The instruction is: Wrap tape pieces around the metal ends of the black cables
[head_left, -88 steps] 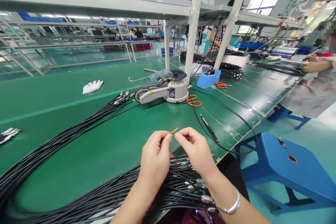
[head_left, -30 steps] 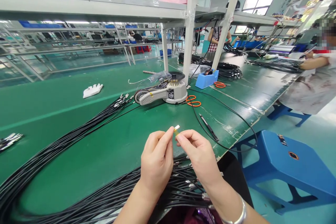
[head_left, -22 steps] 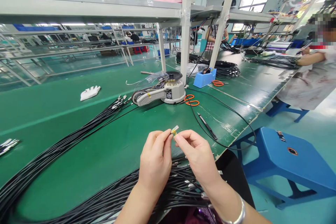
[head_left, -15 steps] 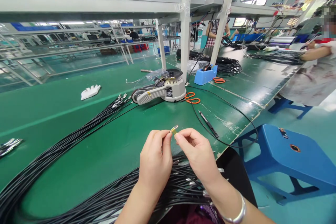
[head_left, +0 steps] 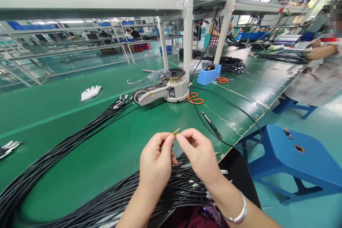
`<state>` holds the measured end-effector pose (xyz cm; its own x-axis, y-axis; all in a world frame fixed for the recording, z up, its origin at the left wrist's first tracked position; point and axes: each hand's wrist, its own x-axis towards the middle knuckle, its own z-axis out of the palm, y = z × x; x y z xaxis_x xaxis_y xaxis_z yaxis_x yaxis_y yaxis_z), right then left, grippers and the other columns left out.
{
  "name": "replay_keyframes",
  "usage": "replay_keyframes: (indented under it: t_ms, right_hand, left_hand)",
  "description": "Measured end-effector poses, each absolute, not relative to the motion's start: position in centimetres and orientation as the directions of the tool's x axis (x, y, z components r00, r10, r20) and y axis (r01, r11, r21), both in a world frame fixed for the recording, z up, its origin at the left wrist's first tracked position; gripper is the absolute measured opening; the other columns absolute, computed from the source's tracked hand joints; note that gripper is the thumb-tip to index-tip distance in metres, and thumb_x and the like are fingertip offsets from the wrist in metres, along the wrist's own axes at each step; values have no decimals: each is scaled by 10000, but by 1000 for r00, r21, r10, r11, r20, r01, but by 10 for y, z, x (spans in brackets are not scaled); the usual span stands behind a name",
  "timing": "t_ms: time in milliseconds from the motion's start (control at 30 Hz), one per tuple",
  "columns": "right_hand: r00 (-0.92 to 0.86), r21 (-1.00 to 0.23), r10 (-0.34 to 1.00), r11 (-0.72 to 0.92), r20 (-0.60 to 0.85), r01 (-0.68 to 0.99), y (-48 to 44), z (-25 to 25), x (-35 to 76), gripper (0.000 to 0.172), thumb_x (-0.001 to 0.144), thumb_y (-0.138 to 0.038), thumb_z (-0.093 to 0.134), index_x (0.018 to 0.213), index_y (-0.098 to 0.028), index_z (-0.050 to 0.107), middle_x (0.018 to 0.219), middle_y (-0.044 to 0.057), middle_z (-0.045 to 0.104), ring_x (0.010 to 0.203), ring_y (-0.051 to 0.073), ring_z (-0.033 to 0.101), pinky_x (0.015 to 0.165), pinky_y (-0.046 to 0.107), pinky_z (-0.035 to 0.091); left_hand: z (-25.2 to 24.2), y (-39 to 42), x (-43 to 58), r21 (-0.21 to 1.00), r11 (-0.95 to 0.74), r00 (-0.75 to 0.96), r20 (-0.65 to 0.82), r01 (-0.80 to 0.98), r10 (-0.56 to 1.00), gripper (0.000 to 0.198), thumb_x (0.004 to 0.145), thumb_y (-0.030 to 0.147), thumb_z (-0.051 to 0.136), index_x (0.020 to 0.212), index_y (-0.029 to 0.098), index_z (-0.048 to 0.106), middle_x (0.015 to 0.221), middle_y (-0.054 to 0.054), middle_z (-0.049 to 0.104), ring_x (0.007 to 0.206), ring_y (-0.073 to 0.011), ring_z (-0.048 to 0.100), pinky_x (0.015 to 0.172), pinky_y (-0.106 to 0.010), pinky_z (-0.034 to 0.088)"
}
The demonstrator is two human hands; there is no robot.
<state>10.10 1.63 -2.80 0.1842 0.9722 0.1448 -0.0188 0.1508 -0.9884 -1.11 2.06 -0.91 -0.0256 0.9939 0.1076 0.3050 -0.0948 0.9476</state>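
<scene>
Pinched between finger and thumb, a small metal cable connector (head_left: 178, 129) points up and away from my left hand (head_left: 155, 158), which is closed on it. A piece of yellow tape (head_left: 175, 133) wraps around the connector's base, and the closed fingertips of my right hand (head_left: 200, 153) press on that tape. The cable behind the connector is hidden by my hands. Below my wrists lies a thick bundle of black cables (head_left: 114, 196) with metal ends; it curves around at the left to connector ends (head_left: 121, 101) near the tape dispenser (head_left: 175, 87).
Orange-handled scissors (head_left: 196, 98) and a black utility knife (head_left: 212, 124) lie on the green table. A white glove (head_left: 91, 93) is at the left. Beyond stand a blue tape holder (head_left: 209, 75) and shelf posts (head_left: 188, 32). A blue stool (head_left: 301, 156) is at right, near a seated co-worker.
The connector has turned in my fingers and now shows a narrower side. My left hand has rolled slightly, with its lower fingers now visible, while my right hand keeps its pinch.
</scene>
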Motion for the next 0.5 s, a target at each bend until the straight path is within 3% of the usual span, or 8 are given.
replay_keyframes:
  t_ms: [500]
  right_hand:
    - [147, -968, 959, 226, 240, 105, 15, -21, 104, 138, 822, -257, 578, 725, -174, 632, 745, 9, 648, 709, 138, 603, 708, 258, 467]
  left_hand:
    - [-5, 21, -16, 997, 23, 35, -25, 69, 999, 232, 804, 373, 558, 742, 149, 570, 584, 66, 463, 380, -89, 546, 415, -201, 402]
